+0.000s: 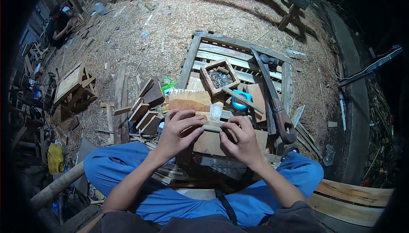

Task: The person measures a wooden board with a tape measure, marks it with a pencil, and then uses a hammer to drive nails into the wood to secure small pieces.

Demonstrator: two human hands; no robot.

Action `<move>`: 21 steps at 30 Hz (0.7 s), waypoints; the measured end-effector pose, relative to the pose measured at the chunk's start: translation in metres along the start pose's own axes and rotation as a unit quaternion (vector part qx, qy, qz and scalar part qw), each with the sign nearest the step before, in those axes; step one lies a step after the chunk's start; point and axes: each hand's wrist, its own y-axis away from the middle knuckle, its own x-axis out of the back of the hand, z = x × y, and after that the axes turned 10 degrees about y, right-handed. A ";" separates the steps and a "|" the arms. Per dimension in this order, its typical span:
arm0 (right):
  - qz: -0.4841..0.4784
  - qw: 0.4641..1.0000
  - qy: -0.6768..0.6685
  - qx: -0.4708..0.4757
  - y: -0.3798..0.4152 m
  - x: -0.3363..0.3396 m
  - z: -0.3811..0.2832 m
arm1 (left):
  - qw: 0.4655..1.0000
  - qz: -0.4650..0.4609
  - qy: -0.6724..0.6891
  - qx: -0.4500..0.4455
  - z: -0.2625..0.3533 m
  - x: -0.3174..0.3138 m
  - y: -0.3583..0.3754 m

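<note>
My left hand (181,127) and my right hand (239,138) are close together above a wooden work block (208,142). Between them is a short pale wooden strip (211,128), its two ends pinched in the fingertips. Just beyond the fingers lie a brown-and-tan wooden piece (189,104) and a small whitish ribbed item (216,112) whose kind I cannot make out. Farther off are a blue tape measure (241,100), a round wooden stick (243,101) and a wooden box (206,78) with nails in it. To the right, a handsaw (270,89) leans across.
A slatted wooden frame (191,60) lies ahead, with a dark hammer-like head (269,60) on it. Wood offcuts (139,110) are piled left, near a small wooden stool (70,83). Shavings cover the ground. Another person (57,27) crouches at far left.
</note>
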 end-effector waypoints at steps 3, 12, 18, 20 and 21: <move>0.000 1.000 -0.001 -0.002 0.000 -0.001 0.000 | 1.000 0.003 -0.003 -0.003 0.001 0.000 0.000; 0.006 1.000 0.000 0.004 0.000 -0.001 0.000 | 1.000 0.004 -0.008 -0.006 0.001 0.000 0.000; 0.020 1.000 -0.004 0.012 -0.001 -0.002 -0.001 | 1.000 -0.005 -0.014 -0.010 0.000 0.001 0.000; 0.021 1.000 -0.004 0.013 -0.001 -0.002 -0.001 | 1.000 -0.006 -0.014 -0.013 0.000 0.001 0.000; 0.020 1.000 -0.004 0.013 -0.001 -0.001 0.000 | 1.000 -0.008 -0.013 -0.014 0.000 0.001 -0.001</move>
